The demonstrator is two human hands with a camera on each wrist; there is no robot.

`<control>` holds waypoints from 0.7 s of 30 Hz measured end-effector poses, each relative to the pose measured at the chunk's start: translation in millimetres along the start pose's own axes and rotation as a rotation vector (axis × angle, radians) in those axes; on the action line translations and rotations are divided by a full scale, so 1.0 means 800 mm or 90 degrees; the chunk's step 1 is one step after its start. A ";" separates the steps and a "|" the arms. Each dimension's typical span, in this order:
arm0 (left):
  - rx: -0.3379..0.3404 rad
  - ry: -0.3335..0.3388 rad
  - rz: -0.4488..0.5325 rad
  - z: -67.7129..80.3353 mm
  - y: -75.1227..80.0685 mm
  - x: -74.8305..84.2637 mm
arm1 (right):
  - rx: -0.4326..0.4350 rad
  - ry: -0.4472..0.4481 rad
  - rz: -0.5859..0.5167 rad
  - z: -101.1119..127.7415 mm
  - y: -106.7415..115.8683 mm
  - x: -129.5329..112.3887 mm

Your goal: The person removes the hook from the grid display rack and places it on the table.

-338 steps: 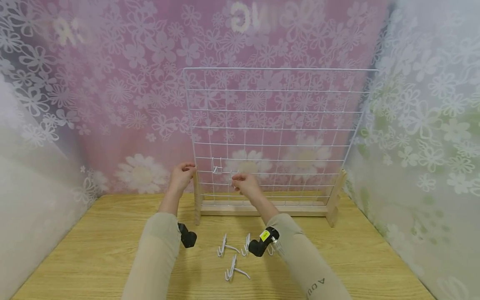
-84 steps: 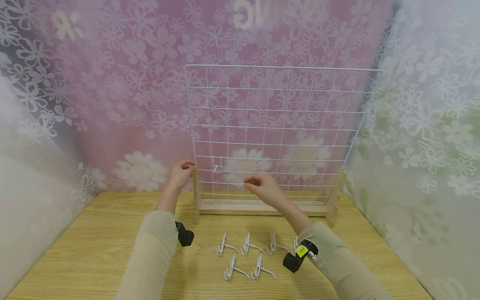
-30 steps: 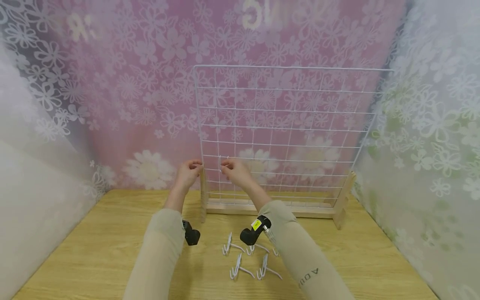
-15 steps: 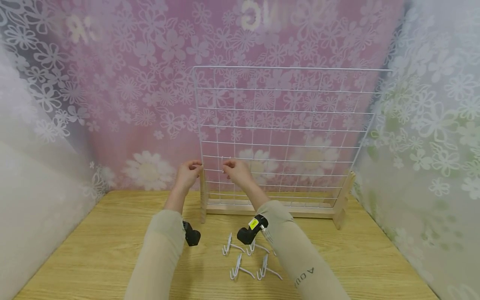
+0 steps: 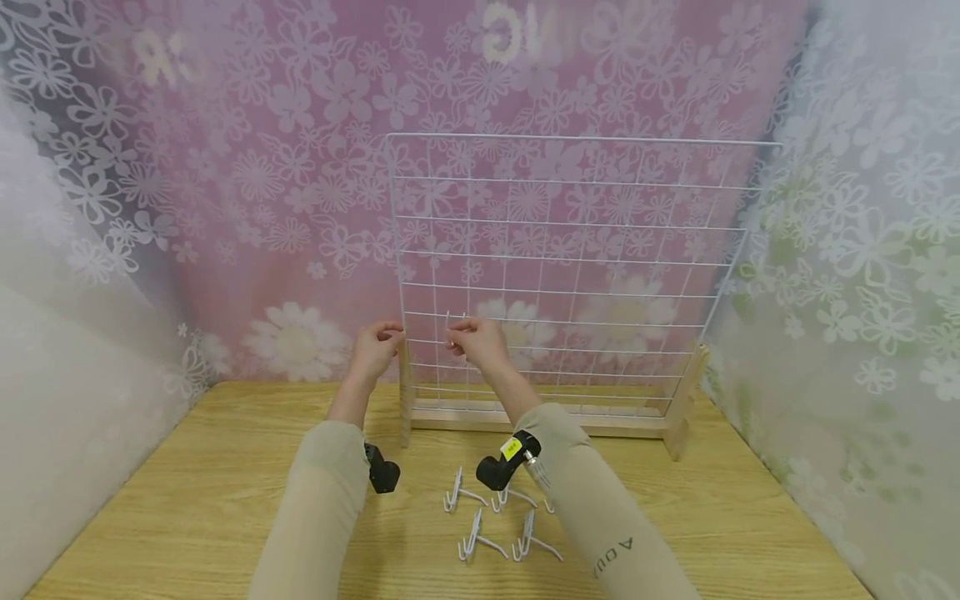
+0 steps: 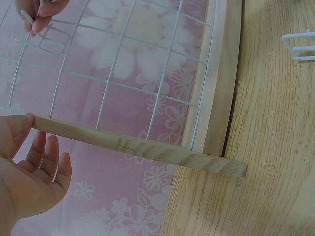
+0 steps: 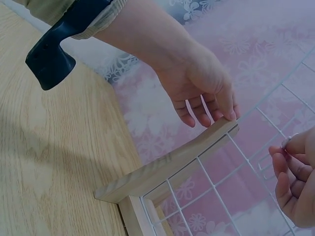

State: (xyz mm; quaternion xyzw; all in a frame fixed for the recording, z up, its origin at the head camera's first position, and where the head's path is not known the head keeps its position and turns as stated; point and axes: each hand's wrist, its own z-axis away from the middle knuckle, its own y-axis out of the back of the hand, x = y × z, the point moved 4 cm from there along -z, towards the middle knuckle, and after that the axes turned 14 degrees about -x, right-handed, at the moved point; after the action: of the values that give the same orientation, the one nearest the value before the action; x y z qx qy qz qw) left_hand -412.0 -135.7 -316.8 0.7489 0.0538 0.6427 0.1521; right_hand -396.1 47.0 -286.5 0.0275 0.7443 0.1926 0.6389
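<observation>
The right hand [image 5: 480, 343], at the centre of the head view, has its thumb and forefinger pinched tight on a small white wire hook [image 6: 28, 17], which sits against the lower left part of the white wire grid [image 5: 577, 250]; the other fingers curl loosely beneath. The left hand [image 5: 372, 350], just to its left, rests its thumb tip on the top end of the wooden post [image 7: 172, 167] at the grid's left edge, with the remaining fingers half bent and close together and nothing closed inside them.

The grid stands upright in a wooden base [image 5: 540, 417] across the middle of the frame, in front of a pink flowered backdrop [image 5: 262, 167]. Lower down, on the wooden table [image 5: 187, 500], several loose white hooks [image 5: 480, 542] lie between the two beige sleeves [image 5: 315, 517], partly hidden by the right forearm. A black wrist camera [image 5: 381, 475] hangs under each wrist.
</observation>
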 end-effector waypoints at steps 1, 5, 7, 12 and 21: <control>0.000 -0.003 0.004 0.000 0.000 0.000 | 0.001 0.001 -0.007 0.000 0.001 -0.001; 0.001 -0.005 0.015 0.000 -0.001 0.000 | 0.001 0.010 -0.013 0.000 0.004 -0.006; 0.000 -0.007 0.020 0.000 -0.001 0.000 | 0.000 0.011 -0.014 0.000 0.005 -0.008; 0.002 -0.007 0.019 0.001 -0.002 0.000 | -0.001 0.013 -0.007 0.002 0.008 -0.011; 0.006 -0.006 0.009 0.001 0.000 0.000 | -0.030 0.029 -0.005 0.011 0.016 -0.008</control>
State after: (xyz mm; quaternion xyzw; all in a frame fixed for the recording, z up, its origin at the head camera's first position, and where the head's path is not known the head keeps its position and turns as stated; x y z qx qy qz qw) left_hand -411.5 -135.7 -316.8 0.7528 0.0509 0.6402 0.1443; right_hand -389.1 59.7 -277.5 0.0055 0.7540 0.2082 0.6229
